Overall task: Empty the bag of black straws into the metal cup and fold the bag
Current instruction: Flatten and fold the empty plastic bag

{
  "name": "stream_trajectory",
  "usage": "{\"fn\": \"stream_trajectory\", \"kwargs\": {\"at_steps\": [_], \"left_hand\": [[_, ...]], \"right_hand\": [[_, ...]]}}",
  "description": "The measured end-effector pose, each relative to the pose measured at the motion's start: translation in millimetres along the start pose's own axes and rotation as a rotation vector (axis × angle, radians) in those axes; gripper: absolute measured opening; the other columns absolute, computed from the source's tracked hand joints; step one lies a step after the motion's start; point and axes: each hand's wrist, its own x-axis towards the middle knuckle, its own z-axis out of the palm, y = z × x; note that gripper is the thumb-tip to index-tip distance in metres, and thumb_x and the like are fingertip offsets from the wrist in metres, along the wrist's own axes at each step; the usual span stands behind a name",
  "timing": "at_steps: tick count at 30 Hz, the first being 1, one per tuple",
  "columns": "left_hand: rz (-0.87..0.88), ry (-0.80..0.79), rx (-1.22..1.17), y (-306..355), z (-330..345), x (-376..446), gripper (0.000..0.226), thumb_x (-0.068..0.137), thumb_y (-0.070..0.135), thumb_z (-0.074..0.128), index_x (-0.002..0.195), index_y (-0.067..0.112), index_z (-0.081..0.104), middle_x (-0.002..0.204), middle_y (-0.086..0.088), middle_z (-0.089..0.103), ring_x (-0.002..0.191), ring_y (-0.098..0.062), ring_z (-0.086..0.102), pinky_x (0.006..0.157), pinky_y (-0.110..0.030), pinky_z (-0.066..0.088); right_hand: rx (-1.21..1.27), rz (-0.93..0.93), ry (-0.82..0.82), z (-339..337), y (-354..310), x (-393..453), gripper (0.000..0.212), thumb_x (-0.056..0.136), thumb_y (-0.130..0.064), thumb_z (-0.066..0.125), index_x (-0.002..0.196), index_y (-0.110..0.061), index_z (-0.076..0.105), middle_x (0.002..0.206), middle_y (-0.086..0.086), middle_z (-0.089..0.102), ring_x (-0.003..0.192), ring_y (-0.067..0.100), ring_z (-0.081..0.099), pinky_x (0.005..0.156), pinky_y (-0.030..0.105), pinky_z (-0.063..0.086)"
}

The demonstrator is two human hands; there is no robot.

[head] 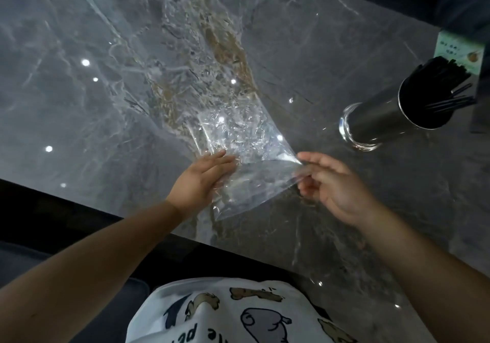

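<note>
Head view: empty clear bag (246, 157) flat on marble worktop (79, 77), left hand (201, 181) pressing it open-palmed, right hand (331, 183) pinching one corner, black straws (445, 77) already in metal cup (384, 120); best folded with edges aligned, crease pressed flat.

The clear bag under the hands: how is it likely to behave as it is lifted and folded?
The bag looks thin and crinkled, so probably floppy and very light. It seems empty, the straws being in the cup. Its glossy film may slip or spring open; the left hand presses it while the right hand pinches a corner.
</note>
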Motion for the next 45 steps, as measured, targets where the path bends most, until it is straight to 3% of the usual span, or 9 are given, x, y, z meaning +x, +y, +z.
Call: {"fn": "stream_trajectory", "kwargs": {"at_steps": [4, 8, 14, 17, 22, 29, 33, 38, 45], "left_hand": [[-0.048, -0.001, -0.130, 7.8, 2.8, -0.1, 0.036, 0.090, -0.005, 0.059, 0.124, 0.005, 0.063, 0.135, -0.010, 0.058, 0.133, -0.028, 0.047, 0.108, -0.054, 0.038], [-0.030, -0.029, -0.161, 13.5, -2.1, -0.8, 0.028, 0.096, 0.004, 0.053, 0.121, 0.002, 0.064, 0.134, -0.011, 0.059, 0.133, -0.028, 0.046, 0.112, -0.048, 0.036], [-0.188, -0.055, -0.190, 9.2, -12.5, -5.7, 0.051, 0.082, -0.017, 0.053, 0.124, 0.010, 0.063, 0.135, -0.007, 0.057, 0.129, -0.022, 0.050, 0.108, -0.027, 0.038], [-0.315, -0.064, -0.348, 5.8, -12.0, -4.3, 0.032, 0.085, 0.005, 0.062, 0.116, 0.014, 0.067, 0.121, -0.005, 0.064, 0.110, -0.017, 0.062, 0.093, -0.029, 0.050], [-0.620, -0.010, -0.406, 1.8, -12.3, 14.5, 0.014, 0.092, 0.041, 0.060, 0.087, 0.051, 0.069, 0.094, 0.014, 0.073, 0.086, -0.001, 0.067, 0.077, -0.023, 0.052], [-0.753, -0.107, -0.352, -4.8, -19.3, 33.3, 0.019, 0.089, 0.045, 0.062, 0.095, 0.028, 0.068, 0.082, 0.011, 0.069, 0.072, -0.003, 0.065, 0.064, -0.023, 0.049], [-0.836, -0.105, -0.268, -6.8, -17.6, 43.8, 0.035, 0.086, 0.041, 0.069, 0.114, 0.023, 0.057, 0.088, 0.005, 0.069, 0.075, -0.012, 0.067, 0.065, -0.029, 0.054], [-0.768, -0.007, 0.021, -1.3, -7.7, 40.2, 0.079, 0.085, 0.047, 0.066, 0.145, 0.021, 0.021, 0.125, -0.007, 0.054, 0.104, -0.028, 0.060, 0.081, -0.046, 0.055], [-0.367, 0.214, 0.179, 21.1, 13.0, 35.7, 0.063, 0.094, 0.022, 0.054, 0.148, 0.007, 0.024, 0.144, -0.020, 0.037, 0.127, -0.036, 0.045, 0.101, -0.051, 0.041]], "right_hand": [[-0.999, -0.422, 0.029, -21.0, -6.3, 23.0, 0.066, 0.085, -0.010, 0.071, 0.141, -0.026, 0.039, 0.144, 0.001, 0.043, 0.132, 0.017, 0.044, 0.107, 0.031, 0.037], [-1.320, -0.627, -0.167, 4.0, -18.9, 61.8, 0.050, 0.087, 0.000, 0.062, 0.134, -0.017, 0.053, 0.154, 0.010, 0.034, 0.140, 0.031, 0.033, 0.113, 0.047, 0.028], [-1.311, -0.715, -0.318, 2.4, -15.6, 69.7, 0.014, 0.085, -0.015, 0.067, 0.095, -0.011, 0.075, 0.114, 0.010, 0.069, 0.118, 0.033, 0.055, 0.100, 0.046, 0.043], [-1.166, -0.466, -0.291, -1.0, -2.8, 70.7, 0.019, 0.083, -0.015, 0.073, 0.102, -0.013, 0.073, 0.098, 0.005, 0.071, 0.097, 0.026, 0.063, 0.088, 0.047, 0.050], [-0.950, -0.209, -0.083, -1.8, 6.6, 67.6, 0.035, 0.074, -0.064, 0.061, 0.102, -0.045, 0.055, 0.109, -0.018, 0.065, 0.105, 0.005, 0.061, 0.091, 0.035, 0.048], [-0.903, -0.161, 0.132, 10.1, 14.7, 71.4, 0.038, 0.083, -0.053, 0.060, 0.069, -0.018, 0.055, 0.063, -0.006, 0.058, 0.058, 0.006, 0.050, 0.058, 0.028, 0.038], [-1.099, -0.080, 0.238, 22.3, 10.9, 84.2, 0.030, 0.083, -0.044, 0.067, 0.096, -0.020, 0.054, 0.082, -0.005, 0.060, 0.072, 0.016, 0.057, 0.064, 0.030, 0.044], [-1.167, -0.163, 0.357, 28.8, 22.0, 72.8, 0.038, 0.084, -0.039, 0.067, 0.111, -0.018, 0.050, 0.089, -0.004, 0.061, 0.076, 0.021, 0.060, 0.063, 0.031, 0.044], [-0.900, -0.202, 0.417, 30.8, 24.9, 60.7, 0.024, 0.090, -0.029, 0.061, 0.107, -0.012, 0.057, 0.087, -0.001, 0.063, 0.078, 0.019, 0.059, 0.068, 0.030, 0.043]]}}
